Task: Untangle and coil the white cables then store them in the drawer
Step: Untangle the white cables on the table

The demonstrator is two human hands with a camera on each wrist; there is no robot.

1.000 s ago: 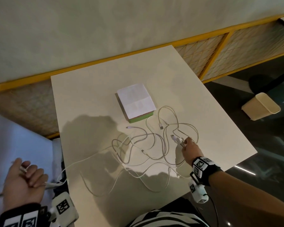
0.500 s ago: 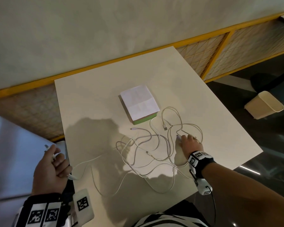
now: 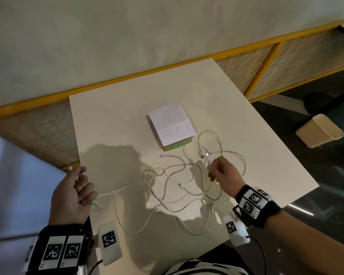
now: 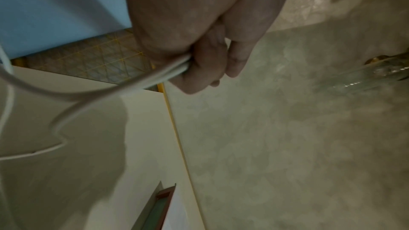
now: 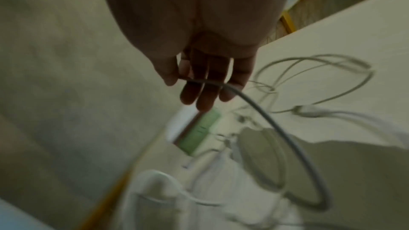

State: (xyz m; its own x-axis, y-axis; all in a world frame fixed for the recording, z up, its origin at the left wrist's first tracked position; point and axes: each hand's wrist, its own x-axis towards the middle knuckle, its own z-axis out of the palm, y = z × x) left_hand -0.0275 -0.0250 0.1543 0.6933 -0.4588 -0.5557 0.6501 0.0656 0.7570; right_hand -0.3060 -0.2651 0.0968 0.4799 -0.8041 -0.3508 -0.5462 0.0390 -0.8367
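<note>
White cables [image 3: 179, 183] blur in the right wrist view, ends indistinct.

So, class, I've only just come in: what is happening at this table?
A person is sorting a tangle of white cables on a white table. The left hand grips a doubled length of cable at the table's left edge. The right hand pinches another strand just above the tangle, near its connector end. Most of the cable lies loose and knotted between them, none coiled yet. A green box with paper on top sits behind.
</note>
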